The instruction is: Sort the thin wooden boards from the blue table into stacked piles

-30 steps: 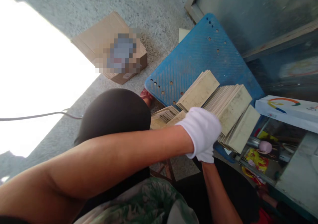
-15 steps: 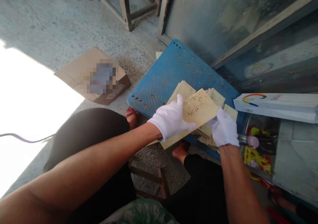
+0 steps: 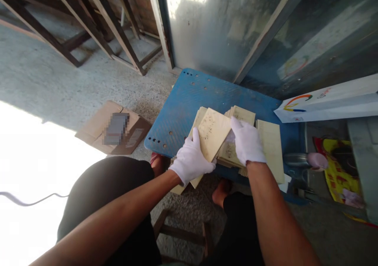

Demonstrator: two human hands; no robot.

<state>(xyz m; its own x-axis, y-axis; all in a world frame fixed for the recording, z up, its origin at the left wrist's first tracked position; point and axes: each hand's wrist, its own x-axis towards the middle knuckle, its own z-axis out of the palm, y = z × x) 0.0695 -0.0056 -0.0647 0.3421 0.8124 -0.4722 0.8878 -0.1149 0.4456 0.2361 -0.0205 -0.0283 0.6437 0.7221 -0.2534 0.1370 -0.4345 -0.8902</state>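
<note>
A thin, pale wooden board (image 3: 215, 130) with dark specks on its face is held tilted between both hands over a blue table. My left hand (image 3: 193, 157), in a white glove, grips its lower left edge, thumb and fingers spread around it. At the upper right corner, my right hand (image 3: 248, 142), also gloved in white, pinches the board; some of its fingertips are hidden behind it. Beneath and beside the held board lie a left stack (image 3: 197, 118) of similar boards, a middle stack (image 3: 243, 114) and a right stack (image 3: 269, 150).
The blue table (image 3: 189, 100) has holes near its corners. A white box (image 3: 330, 98) with a coloured logo lies at right, near a metal flask (image 3: 297, 159). On the floor at left sits a cardboard box (image 3: 97, 126). A glass-panelled frame (image 3: 206, 34) stands behind the table.
The view has shifted and turned. The held board is now tilted more steeply, with both hands still on it. More of the right stack shows beside my right hand.
</note>
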